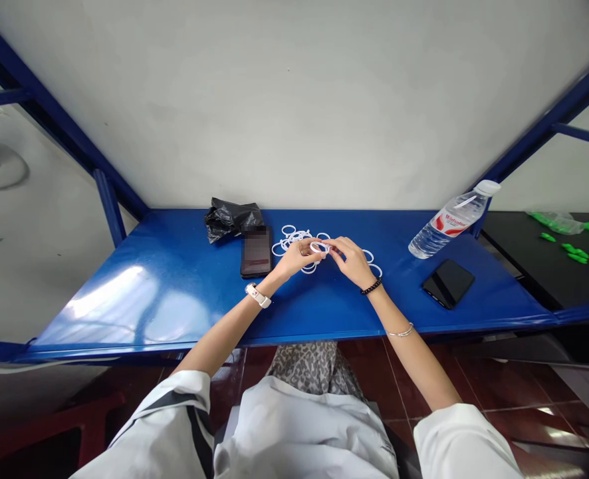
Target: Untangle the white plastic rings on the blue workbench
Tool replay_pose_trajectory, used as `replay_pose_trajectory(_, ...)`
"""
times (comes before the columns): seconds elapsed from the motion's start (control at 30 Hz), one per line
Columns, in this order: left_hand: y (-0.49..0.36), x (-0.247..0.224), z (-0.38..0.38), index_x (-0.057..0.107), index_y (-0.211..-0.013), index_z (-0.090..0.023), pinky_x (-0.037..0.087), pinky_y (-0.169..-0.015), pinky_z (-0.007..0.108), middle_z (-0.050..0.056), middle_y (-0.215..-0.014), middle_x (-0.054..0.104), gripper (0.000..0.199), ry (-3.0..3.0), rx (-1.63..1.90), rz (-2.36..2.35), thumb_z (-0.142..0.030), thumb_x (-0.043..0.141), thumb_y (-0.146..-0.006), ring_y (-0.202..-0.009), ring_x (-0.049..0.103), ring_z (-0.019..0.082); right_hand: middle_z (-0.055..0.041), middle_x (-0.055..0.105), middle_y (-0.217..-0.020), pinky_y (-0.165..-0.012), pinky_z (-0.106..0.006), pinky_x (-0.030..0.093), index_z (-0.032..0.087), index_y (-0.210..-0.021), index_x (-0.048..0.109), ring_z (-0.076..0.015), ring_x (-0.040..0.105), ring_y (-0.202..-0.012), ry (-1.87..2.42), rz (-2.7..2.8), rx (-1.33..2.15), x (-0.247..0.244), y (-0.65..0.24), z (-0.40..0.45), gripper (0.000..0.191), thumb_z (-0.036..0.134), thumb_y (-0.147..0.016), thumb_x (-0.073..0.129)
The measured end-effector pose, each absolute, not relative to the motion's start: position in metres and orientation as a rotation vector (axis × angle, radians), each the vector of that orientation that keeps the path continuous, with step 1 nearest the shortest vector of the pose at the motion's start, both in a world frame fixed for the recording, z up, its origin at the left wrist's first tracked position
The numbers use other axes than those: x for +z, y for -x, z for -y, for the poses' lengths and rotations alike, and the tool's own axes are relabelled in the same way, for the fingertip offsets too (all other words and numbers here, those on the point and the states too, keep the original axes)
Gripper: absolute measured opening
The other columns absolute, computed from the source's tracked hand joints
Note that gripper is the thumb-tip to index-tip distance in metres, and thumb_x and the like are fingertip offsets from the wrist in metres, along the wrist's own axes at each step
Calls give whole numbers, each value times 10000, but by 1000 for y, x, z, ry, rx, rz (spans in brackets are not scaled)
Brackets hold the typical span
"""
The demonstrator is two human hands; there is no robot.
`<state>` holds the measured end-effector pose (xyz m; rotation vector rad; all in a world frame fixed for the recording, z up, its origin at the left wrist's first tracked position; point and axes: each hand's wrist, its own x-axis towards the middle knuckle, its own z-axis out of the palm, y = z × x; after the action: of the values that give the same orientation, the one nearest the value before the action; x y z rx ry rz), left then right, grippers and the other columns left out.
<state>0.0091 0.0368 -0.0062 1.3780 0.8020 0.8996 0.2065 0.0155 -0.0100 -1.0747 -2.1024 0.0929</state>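
Between my hands, just above the blue table point(304, 306), is a small white ring point(319, 247). My left hand point(298, 257) pinches its left side, and the fingers of my right hand point(350, 259) close on its right side. Behind and beside my left hand lies a loose pile of white rings point(289, 231), partly hidden by the fingers. A few more white rings point(375, 270) rest to the right, next to my right hand. What else the fingertips may hold is too small to make out.
Left of the pile are a dark phone point(256, 253) and a crumpled black plastic bag point(232, 218). On the right stand a tilted-looking water bottle point(451, 221) and another black phone point(448, 283). Green pieces point(575, 253) lie on a black surface farther right. A wall rises behind the table.
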Motion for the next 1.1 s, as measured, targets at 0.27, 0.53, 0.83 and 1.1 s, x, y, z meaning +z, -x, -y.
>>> replay_pose_trajectory(0.27,-10,-8,-36,596,-1245,-138,504,-732,282,6,-783,667,563,-1468,860,-720,-250,767,-720,-716,639,127,-77,689,-924,-741,-377,540,240,-1157,650,-251,638,-893,1187,2062,143,-9,-207,-15,246,224,-973,487)
replay_pose_trajectory(0.53,-9,-6,-35,576,-1223,-155,488,-663,260,-21,-729,607,537,-1550,895,-714,-224,734,-714,-652,588,111,-85,704,-953,-752,-372,530,235,-1147,656,-248,646,-887,1203,2072,124,-11,-208,-16,260,278,-1009,440)
replay_pose_trajectory(0.83,-8,-6,-38,541,-1240,-158,473,-643,244,-17,-785,588,540,-1596,968,-786,-216,721,-734,-651,575,100,-87,712,-928,-734,-360,530,215,-1112,663,-241,669,-869,1183,2067,113,-11,-210,-18,245,288,-1013,451)
replay_pose_trajectory(1.1,-7,-5,-37,543,-1227,-180,439,-595,232,-19,-785,577,495,-1786,1029,-873,-252,689,-759,-614,542,100,-87,741,-943,-742,-360,550,219,-1027,675,-240,703,-855,1174,2045,167,-12,-211,-18,204,331,-995,508)
